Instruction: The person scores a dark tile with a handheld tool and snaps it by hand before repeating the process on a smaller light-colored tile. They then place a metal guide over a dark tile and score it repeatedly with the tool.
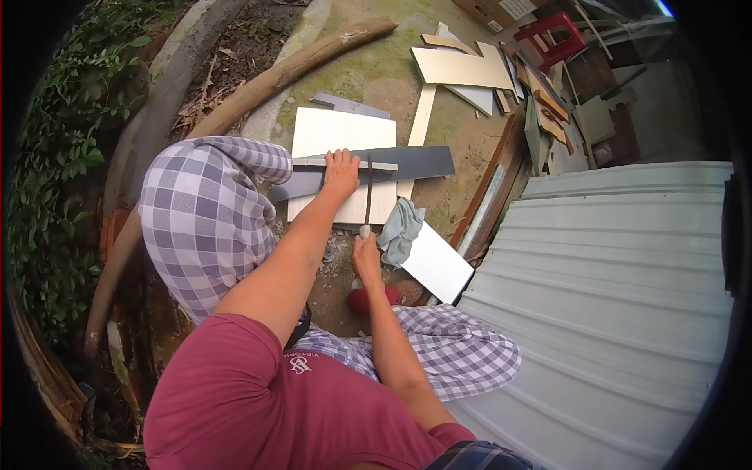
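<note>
My left hand (342,174) presses down on a narrow wooden strip (382,165), fingers laid over it. That strip lies across a dark grey board (427,162), which rests on a pale panel (345,129). In my right hand (366,256) is the light-coloured handle of a saw (369,192), its thin dark blade seen nearly edge-on. The blade crosses the strip just right of my left hand; its teeth cannot be made out. A grey-green cloth (402,232) lies right of my right hand, partly over a white board (439,265).
Wood offcuts (462,69) lie scattered ahead, with a red plastic stool (550,41) and a cardboard box (493,14) behind. A corrugated metal sheet (603,290) borders the right side. Logs (298,70) and leafy plants (70,141) line the left.
</note>
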`<control>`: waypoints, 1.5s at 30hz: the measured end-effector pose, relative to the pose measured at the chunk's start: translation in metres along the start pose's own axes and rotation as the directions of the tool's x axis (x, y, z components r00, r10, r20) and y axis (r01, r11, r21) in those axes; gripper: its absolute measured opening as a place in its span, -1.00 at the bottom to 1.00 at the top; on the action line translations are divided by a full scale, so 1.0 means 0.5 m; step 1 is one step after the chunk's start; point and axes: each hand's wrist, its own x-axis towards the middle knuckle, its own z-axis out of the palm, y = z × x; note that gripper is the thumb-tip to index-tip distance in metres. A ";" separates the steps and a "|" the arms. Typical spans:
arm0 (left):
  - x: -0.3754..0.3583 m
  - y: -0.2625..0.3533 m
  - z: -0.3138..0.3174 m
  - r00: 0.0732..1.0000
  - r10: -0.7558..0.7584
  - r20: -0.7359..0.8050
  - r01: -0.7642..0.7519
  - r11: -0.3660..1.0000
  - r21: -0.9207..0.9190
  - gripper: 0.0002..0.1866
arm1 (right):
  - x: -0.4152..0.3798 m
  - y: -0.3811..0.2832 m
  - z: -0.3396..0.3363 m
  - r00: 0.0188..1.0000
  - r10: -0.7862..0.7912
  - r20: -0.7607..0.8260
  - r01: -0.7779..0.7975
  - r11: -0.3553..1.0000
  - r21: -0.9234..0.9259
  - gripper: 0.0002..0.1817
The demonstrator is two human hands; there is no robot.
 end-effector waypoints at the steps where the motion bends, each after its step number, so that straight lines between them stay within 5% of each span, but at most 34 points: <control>1: -0.001 0.001 0.001 1.000 -0.012 -0.012 0.012 1.000 -0.007 -0.60 | 0.008 0.003 -0.003 1.000 0.018 -0.003 -0.018 1.000 0.016 -0.65; 8: -0.003 -0.002 0.010 0.996 0.021 -0.088 -0.020 1.000 0.015 -0.60 | 0.012 0.020 -0.011 0.989 0.071 0.128 -0.082 0.993 0.090 -0.65; 11: 0.003 -0.002 0.010 0.999 0.018 0.042 -0.020 0.999 0.045 -0.55 | -0.011 -0.022 -0.016 1.000 0.001 -0.009 -0.002 1.000 -0.023 -0.66; 18: -0.004 -0.003 0.011 0.993 0.061 -0.097 -0.058 0.998 0.033 -0.62 | 0.052 -0.028 -0.006 0.998 0.000 -0.067 -0.005 0.997 -0.076 -0.67; 45: -0.003 -0.004 0.016 0.998 0.059 0.024 -0.061 0.994 0.094 -0.52 | 0.062 -0.007 -0.013 1.000 -0.019 0.001 0.019 1.000 0.006 -0.65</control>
